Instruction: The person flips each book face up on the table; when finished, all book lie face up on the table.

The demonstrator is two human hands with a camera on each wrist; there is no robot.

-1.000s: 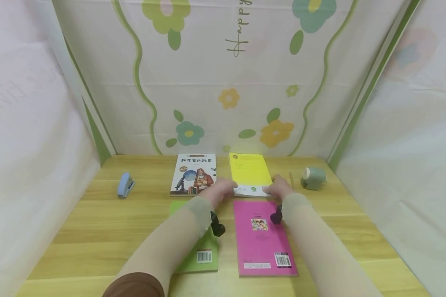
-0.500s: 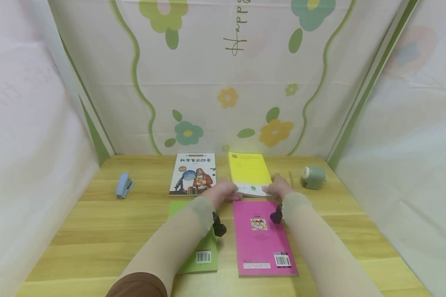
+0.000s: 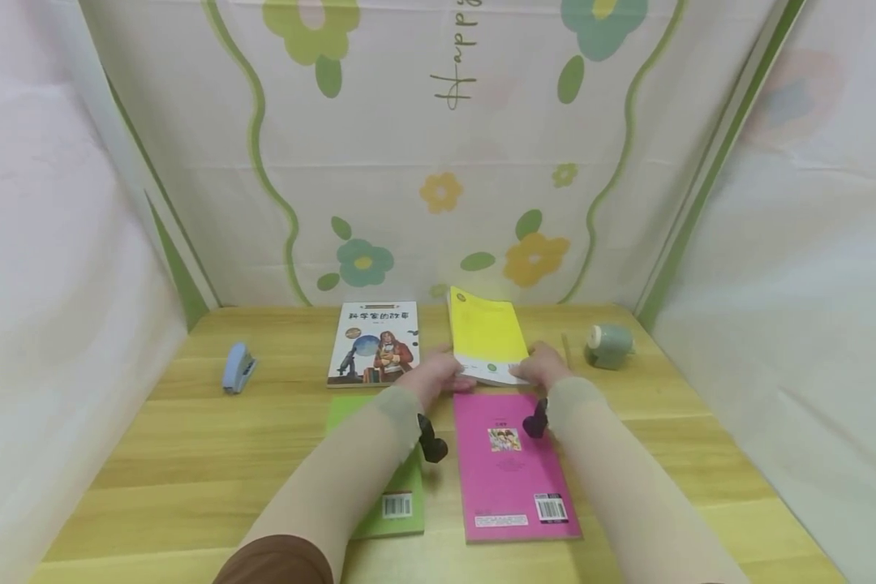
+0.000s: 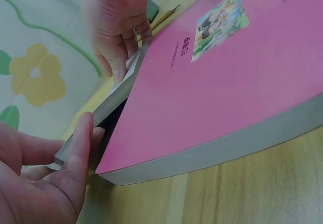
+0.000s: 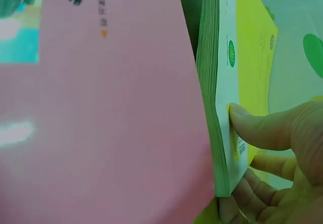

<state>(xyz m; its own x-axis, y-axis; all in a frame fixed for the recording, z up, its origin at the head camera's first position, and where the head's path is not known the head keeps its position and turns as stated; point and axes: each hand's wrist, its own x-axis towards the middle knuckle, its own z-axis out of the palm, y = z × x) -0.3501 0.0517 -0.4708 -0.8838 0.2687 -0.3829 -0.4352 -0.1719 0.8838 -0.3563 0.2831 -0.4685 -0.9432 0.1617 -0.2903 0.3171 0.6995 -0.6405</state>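
Hands meet at the near edge of a yellow book (image 3: 486,336) toward the back of a pale wooden bench (image 3: 190,454), seen from the head camera inside a booth of white cloth printed with flowers and green wavy lines (image 3: 438,162). The left hand (image 3: 432,376) grasps the book's near left corner and the right hand (image 3: 543,367) its near right corner, and the far end is tipped up off the wood. An illustrated book (image 3: 375,344) lies just beside it to the left; a pink book (image 3: 513,465) and a green book (image 3: 387,487) lie nearer the front edge, the green one partly under the left forearm. A blue stapler (image 3: 235,369) sits near the left edge, a green pencil sharpener (image 3: 607,346) near the back right corner. From the left wrist, the left hand (image 4: 45,183) has its thumb pressed along the yellow book's (image 4: 108,108) edge, the right hand's fingers (image 4: 121,42) curled over the far corner, the pink book (image 4: 227,82) filling the foreground. From the right wrist, the right hand (image 5: 277,158) pinches the yellow book (image 5: 252,62) with thumb on the cover and fingers beneath, beside the pink book (image 5: 101,108). Half a second earlier the yellow book lay flat on the bench; its far end has since risen, while both hands keep their grip.
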